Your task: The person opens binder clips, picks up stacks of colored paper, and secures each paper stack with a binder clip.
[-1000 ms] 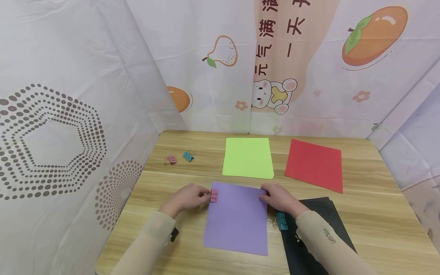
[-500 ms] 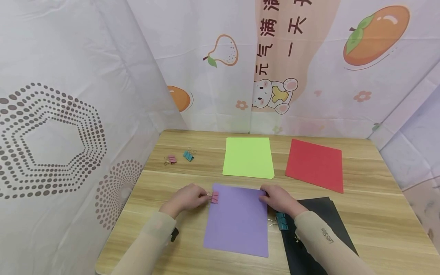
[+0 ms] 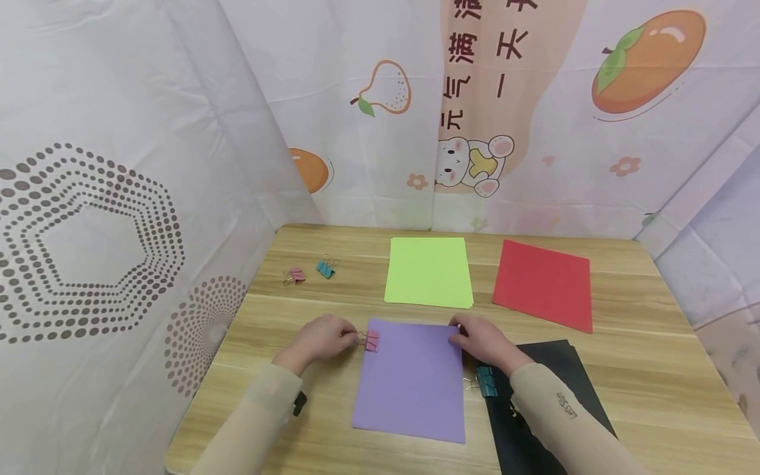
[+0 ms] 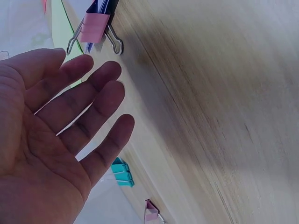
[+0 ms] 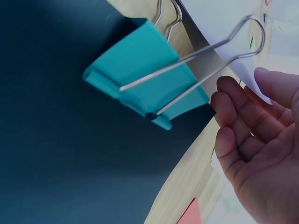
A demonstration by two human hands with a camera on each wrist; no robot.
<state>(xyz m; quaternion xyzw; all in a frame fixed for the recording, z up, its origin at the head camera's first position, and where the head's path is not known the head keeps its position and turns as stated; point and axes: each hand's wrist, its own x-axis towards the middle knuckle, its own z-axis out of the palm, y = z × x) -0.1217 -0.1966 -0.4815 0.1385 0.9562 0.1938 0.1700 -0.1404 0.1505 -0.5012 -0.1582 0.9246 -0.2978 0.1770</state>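
A purple paper sheet [image 3: 410, 382] lies before me, with a pink binder clip [image 3: 372, 341] on its upper left edge. Close to that clip's wire handles is my left hand [image 3: 325, 338]. In the left wrist view its fingers are loosely bent, with a small gap between them and the pink clip [image 4: 95, 28]. My right hand [image 3: 482, 340] pinches the purple sheet's upper right corner between thumb and fingers. Under my right forearm lies black paper [image 3: 564, 376] bearing a teal binder clip [image 3: 487, 382], which looms large in the right wrist view.
Lime green paper [image 3: 429, 272] lies at the back middle of the wooden table [image 3: 647, 369], and red paper [image 3: 545, 285] to its right. A small pink clip [image 3: 295, 276] and a small teal clip [image 3: 325, 268] lie at the back left. A patterned curtain [image 3: 380, 165] hangs behind.
My left fingers have let go of the pink clip's handles and drawn slightly left. The purple sheet has shifted a little to the right. The right hand keeps its hold on the corner.
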